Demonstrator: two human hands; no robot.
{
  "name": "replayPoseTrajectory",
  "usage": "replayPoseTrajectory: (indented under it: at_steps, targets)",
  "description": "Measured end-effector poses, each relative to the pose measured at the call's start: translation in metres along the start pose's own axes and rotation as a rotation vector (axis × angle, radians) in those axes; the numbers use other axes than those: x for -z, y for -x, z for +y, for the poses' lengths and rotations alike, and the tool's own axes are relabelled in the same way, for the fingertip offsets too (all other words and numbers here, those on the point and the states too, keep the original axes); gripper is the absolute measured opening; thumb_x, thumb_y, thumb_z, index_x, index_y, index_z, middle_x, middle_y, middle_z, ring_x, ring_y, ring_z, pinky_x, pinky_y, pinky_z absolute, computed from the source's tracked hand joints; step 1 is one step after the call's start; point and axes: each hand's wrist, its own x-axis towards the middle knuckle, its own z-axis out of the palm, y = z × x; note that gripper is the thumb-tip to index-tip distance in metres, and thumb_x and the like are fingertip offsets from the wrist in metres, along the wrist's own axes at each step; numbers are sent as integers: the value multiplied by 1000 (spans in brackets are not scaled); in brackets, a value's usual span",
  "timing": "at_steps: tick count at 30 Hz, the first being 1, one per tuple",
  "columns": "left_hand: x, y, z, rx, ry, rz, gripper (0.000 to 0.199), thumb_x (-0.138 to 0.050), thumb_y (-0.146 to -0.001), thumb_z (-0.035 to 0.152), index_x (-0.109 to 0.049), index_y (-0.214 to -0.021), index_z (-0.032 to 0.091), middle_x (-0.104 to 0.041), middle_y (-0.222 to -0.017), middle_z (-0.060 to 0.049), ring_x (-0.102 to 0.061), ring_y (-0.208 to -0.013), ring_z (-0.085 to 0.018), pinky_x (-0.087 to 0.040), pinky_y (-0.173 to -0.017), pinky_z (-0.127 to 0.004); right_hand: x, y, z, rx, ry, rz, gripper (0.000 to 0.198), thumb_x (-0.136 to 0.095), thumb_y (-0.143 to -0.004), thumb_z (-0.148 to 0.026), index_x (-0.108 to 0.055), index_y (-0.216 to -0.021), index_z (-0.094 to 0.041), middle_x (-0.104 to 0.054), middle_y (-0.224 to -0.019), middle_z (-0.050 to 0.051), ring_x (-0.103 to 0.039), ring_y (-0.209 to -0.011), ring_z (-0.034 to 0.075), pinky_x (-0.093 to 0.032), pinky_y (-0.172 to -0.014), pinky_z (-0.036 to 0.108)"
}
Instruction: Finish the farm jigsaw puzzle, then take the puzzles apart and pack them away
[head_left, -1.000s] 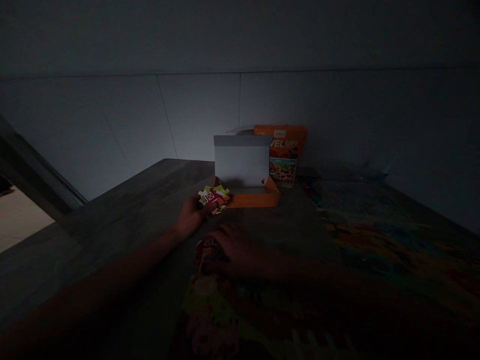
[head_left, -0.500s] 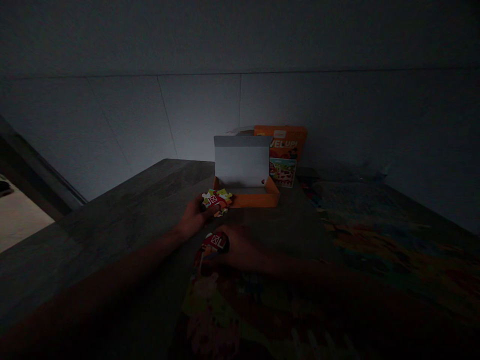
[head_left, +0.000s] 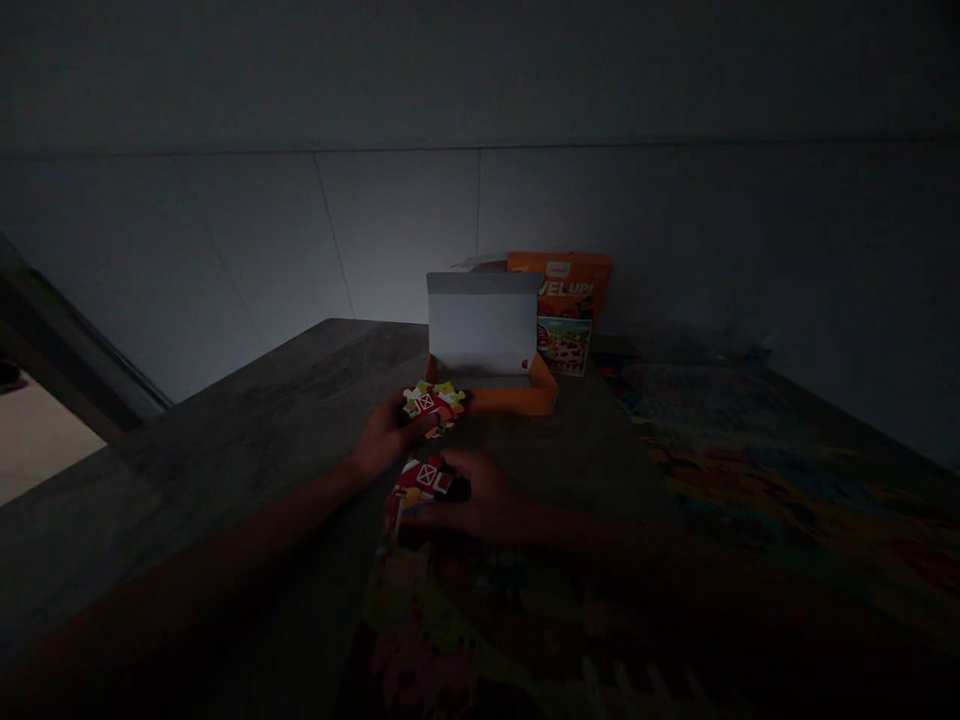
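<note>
My left hand [head_left: 382, 440] is closed on a small stack of puzzle pieces [head_left: 435, 402], the top one showing a red barn with a white crossed door. It is just in front of the open box [head_left: 510, 401]. My right hand [head_left: 484, 495] curves round another puzzle piece [head_left: 426, 478] with a similar barn door, thumb on the near side and fingers on the far side. That piece lies at the far left corner of a joined puzzle [head_left: 420, 650], where a pink animal and a pale fence show dimly. The forearm and deep shadow hide much of the puzzle.
The orange box stands with its white lid raised. Behind it an orange package [head_left: 574, 275] and a farm picture card [head_left: 568, 345] lean near the wall [head_left: 375, 220]. A colourful sheet or puzzle [head_left: 720, 470] covers the table's right side, with clear plastic at its far end.
My right hand has shifted slightly right, uncovering more of the barn piece under its fingers. My left hand and its stack have barely moved.
</note>
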Motion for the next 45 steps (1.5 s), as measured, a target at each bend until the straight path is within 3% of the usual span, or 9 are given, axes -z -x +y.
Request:
replayPoseTrajectory:
  at_steps: [3, 8, 15, 19, 23, 29, 37, 41, 45]
  targets:
    - [0, 1, 1, 2, 36, -32, 42, -72, -74, 45, -62, -100, 13, -70, -75, -4, -61, -57, -16, -46, -50, -24, 3, 1, 0, 59, -22, 8, 33, -72, -73, -44, -58, -86, -17, -58, -78, -1, -50, -70, 13, -40, -63, 25]
    - [-2, 4, 3, 11, 81, -103, 43, -73, -74, 45, -61, -99, 13, -64, -69, -1, -53, -49, -11, -40, -40, -20, 5, 4, -2, 175, 268, -49, 31, -68, -75, -44, -51, -76, -18, -47, -65, -5, -38, -59, 10, -29, -55, 24]
    - [-2, 5, 2, -2, 58, -112, 43, -73, -75, 45, -61, -102, 14, -66, -73, -2, -53, -50, -11, -40, -40, -20, 4, 13, -10, 292, 371, -8, 25, -65, -76, -39, -50, -74, -20, -50, -68, -3, -43, -60, 12, -35, -56, 25]
    - [-2, 4, 5, -9, 100, -114, 43, -74, -72, 44, -62, -100, 14, -69, -81, -5, -62, -61, -16, -47, -50, -23, 2, 12, -8, 292, 319, 220, 24, -59, -82, -43, -55, -86, -19, -60, -80, 2, -54, -72, 16, -43, -65, 28]
    - [-1, 3, 5, -7, 150, -102, 45, -75, -68, 45, -62, -98, 13, -69, -81, -5, -62, -62, -17, -49, -51, -24, 6, -1, 6, 127, 291, 554, 29, -57, -84, -45, -56, -93, -18, -63, -87, 7, -57, -78, 20, -45, -71, 33]
    - [-3, 4, -4, 78, 238, -130, 44, -68, -75, 52, -58, -95, 14, -55, -64, 2, -47, -45, -9, -39, -37, -18, 18, -19, 27, 23, 213, 684, 28, -57, -83, -39, -56, -100, -17, -63, -102, 11, -59, -94, 24, -46, -87, 40]
    - [-12, 10, 8, -36, 225, -285, 54, -65, -76, 61, -57, -102, 14, -59, -80, -3, -56, -61, -13, -51, -45, -21, 15, -20, 19, 96, -93, 599, 37, -61, -79, -40, -43, -105, -22, -64, -109, 10, -62, -100, 23, -50, -90, 38]
    - [-5, 3, 3, -107, 109, -240, 61, -42, -89, 65, -52, -127, 18, -62, -98, -9, -56, -63, -14, -47, -45, -22, 18, -23, 14, 104, -147, 605, 40, -64, -76, -37, -44, -107, -22, -64, -110, 8, -62, -99, 22, -51, -89, 38]
    - [4, -8, -3, -308, -201, -131, 56, -39, -95, 50, -39, -143, 21, -54, -128, -13, -60, -93, -21, -51, -71, -28, 30, -27, 10, 50, -106, 687, 40, -66, -74, -38, -46, -105, -20, -65, -106, 8, -63, -96, 22, -51, -87, 38]
